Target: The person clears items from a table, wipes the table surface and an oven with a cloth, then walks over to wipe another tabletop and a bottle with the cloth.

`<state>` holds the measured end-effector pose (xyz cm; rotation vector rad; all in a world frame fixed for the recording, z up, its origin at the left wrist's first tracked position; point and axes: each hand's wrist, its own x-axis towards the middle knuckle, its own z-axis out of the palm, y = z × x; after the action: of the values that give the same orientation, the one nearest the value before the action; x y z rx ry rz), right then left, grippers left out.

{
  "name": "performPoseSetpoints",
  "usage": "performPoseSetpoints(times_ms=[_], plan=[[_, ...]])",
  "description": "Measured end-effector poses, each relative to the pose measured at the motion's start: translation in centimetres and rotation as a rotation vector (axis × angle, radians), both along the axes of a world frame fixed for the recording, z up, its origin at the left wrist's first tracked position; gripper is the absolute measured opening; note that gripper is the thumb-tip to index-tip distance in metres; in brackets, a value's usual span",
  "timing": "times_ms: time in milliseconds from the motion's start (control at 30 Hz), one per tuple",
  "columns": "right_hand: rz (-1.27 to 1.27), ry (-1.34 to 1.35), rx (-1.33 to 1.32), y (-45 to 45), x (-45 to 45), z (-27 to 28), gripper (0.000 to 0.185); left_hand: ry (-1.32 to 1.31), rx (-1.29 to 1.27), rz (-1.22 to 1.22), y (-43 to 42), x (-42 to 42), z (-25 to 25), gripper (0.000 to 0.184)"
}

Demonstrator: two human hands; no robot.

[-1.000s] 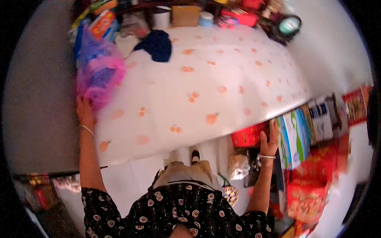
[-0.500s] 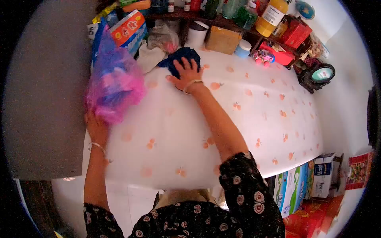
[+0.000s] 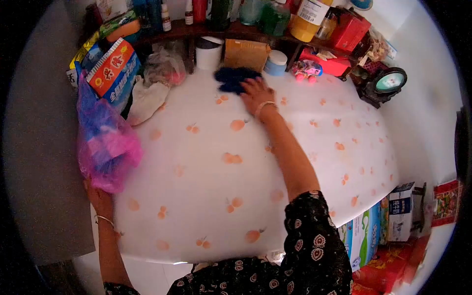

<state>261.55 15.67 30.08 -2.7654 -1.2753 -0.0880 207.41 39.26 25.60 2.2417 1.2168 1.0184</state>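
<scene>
Near the back of the table, my right hand lies spread on the right end of a dark blue cloth. The cloth is crumpled flat on the fruit-patterned tablecloth. My left hand is at the table's left edge, right by the lower end of a pink and purple plastic bag; its fingertips are partly hidden by the bag, and whether they grip anything does not show. A whitish cloth sits between that bag and the dark cloth.
A dark shelf with bottles runs along the back. Under and before it stand a white container, a cardboard box, a blue jar and a pink toy. A round mirror stands at the right, cartons below.
From near the right-hand boxes, my right hand has moved onto the dark blue cloth, which then shifted right along the shelf. My left hand remains by the plastic bag.
</scene>
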Motion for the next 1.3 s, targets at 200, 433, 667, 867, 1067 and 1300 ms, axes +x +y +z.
performPoseSetpoints(times_ms=[200, 433, 667, 867, 1067, 1300], plan=[[-0.421, -0.011, -0.012, -8.6, 6.6, -0.2, 0.054, -0.121, 0.046, -0.030, 3.8, -3.0, -4.2, 0.043], [0.104, -0.039, 0.086, 1.8, -7.8, -0.4, 0.052, 0.004, 0.051, 0.018, 1.9, -1.0, -1.7, 0.041], [0.605, 0.008, 0.148, -1.2, -16.9, 0.3, 0.051, 0.180, 0.074, 0.096, 0.2, 0.4, 0.7, 0.039], [-0.111, -0.093, 0.042, -12.6, -3.2, -0.1, 0.051, 0.305, 0.100, 0.151, -0.6, 1.5, 2.3, 0.038], [-0.467, -0.105, -0.043, -21.9, -4.6, 0.3, 0.055, 0.429, 0.463, 0.174, 1.1, 1.8, -0.4, 0.035], [0.165, -0.089, 0.074, -15.9, -21.7, 0.0, 0.052, 0.626, 0.440, 0.140, 1.2, 2.7, 0.4, 0.037]])
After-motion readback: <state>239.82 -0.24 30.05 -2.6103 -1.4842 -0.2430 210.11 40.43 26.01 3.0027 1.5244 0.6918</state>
